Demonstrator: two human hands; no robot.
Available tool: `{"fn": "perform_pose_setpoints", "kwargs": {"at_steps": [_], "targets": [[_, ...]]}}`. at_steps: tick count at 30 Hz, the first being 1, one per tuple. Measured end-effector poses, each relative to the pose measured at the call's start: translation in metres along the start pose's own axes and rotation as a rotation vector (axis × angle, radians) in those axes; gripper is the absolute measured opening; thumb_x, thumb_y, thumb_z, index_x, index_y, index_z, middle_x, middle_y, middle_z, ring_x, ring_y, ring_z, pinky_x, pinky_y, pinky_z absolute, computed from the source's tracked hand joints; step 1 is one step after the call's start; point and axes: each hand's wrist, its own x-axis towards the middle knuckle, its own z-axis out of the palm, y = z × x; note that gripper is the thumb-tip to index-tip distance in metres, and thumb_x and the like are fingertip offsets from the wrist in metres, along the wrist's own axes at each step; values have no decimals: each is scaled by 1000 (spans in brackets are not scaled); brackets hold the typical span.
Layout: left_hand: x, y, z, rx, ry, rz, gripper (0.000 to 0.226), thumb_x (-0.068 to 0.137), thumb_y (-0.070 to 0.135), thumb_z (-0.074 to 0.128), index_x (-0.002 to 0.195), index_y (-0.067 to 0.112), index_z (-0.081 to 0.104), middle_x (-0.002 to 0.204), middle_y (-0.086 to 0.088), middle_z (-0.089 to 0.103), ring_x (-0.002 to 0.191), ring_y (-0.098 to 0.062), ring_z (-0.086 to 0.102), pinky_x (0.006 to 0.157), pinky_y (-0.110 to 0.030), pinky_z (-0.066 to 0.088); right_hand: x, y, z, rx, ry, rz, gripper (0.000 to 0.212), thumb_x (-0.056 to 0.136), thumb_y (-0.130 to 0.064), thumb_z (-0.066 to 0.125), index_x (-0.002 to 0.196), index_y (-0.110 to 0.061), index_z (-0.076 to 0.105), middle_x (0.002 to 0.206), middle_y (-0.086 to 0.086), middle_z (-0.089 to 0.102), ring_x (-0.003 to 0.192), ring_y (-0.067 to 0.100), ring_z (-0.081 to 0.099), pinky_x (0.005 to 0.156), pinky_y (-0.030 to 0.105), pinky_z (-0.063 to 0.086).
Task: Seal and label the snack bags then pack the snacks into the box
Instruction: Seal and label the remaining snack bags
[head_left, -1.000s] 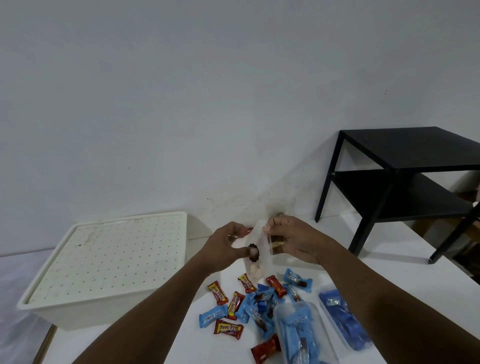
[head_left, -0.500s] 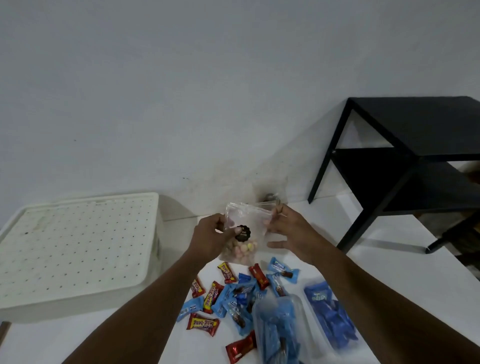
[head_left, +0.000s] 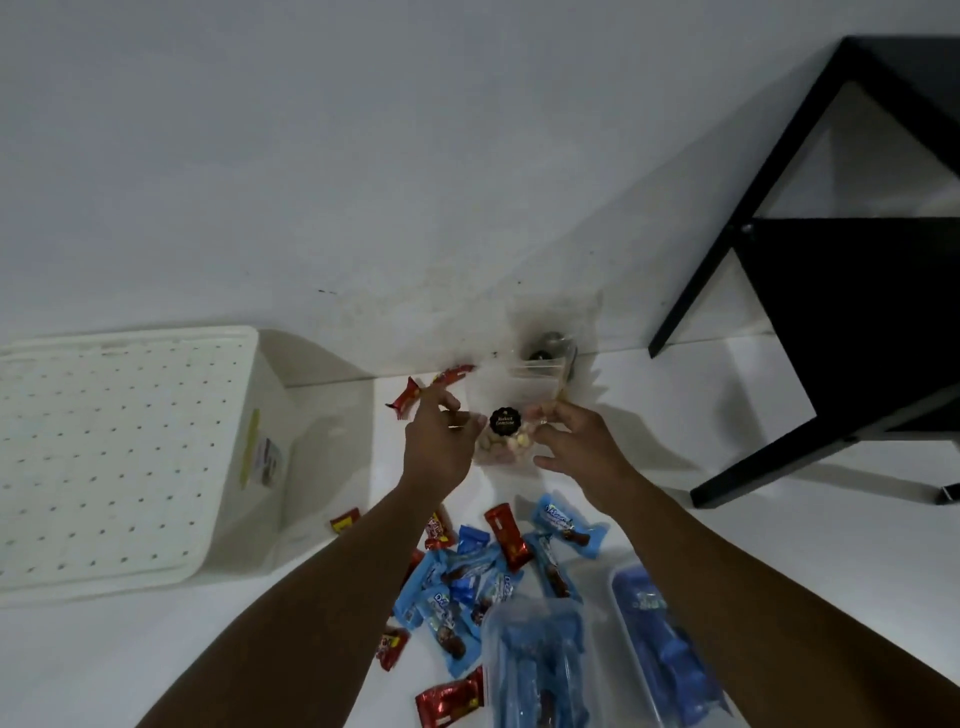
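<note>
A clear snack bag (head_left: 511, 447) with a round black label (head_left: 505, 420) and pale round snacks inside stands on the white table near the wall. My left hand (head_left: 436, 447) pinches its left edge with curled fingers. My right hand (head_left: 579, 444) pinches its right edge near the top. To the left sits a white box (head_left: 119, 457) with its perforated lid on. Two clear bags (head_left: 540, 660) filled with blue snacks lie at the bottom, the other bag (head_left: 670, 649) to the right.
Loose blue and red wrapped snacks (head_left: 493, 566) are scattered between my forearms. Two red wrappers (head_left: 431, 387) lie near the wall. A black side table (head_left: 857, 312) stands at the right. A small dark object (head_left: 545, 348) sits against the wall behind the bag.
The bag turned from edge-on to label facing me and came down onto the table. Both hands stayed at its sides. The view tilted downward.
</note>
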Motion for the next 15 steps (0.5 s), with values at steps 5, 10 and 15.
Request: {"fn": "perform_pose_setpoints", "kwargs": {"at_steps": [5, 10, 15], "targets": [[12, -8, 15, 118, -68, -49, 11, 88, 25, 74, 92, 25, 63, 100, 9, 70, 98, -11, 69, 72, -10, 42, 22, 7, -5, -28, -50, 40, 22, 89, -9, 63, 102, -25, 72, 117, 1, 64, 111, 22, 60, 95, 44, 52], [7, -12, 7, 195, -192, -67, 32, 91, 34, 70, 122, 25, 64, 137, 4, 62, 111, -15, 67, 87, -20, 40, 18, 3, -9, -82, -21, 29, 22, 87, -14, 66, 96, -34, 71, 116, -1, 62, 95, 9, 57, 76, 27, 47], [-15, 2, -23, 182, -191, -55, 38, 91, 35, 70, 126, 23, 64, 137, 1, 61, 117, -14, 61, 94, -22, 39, -4, -11, -7, -146, 157, 7, 21, 85, -17, 66, 104, -27, 69, 115, -1, 62, 93, 12, 59, 83, 31, 51]]}}
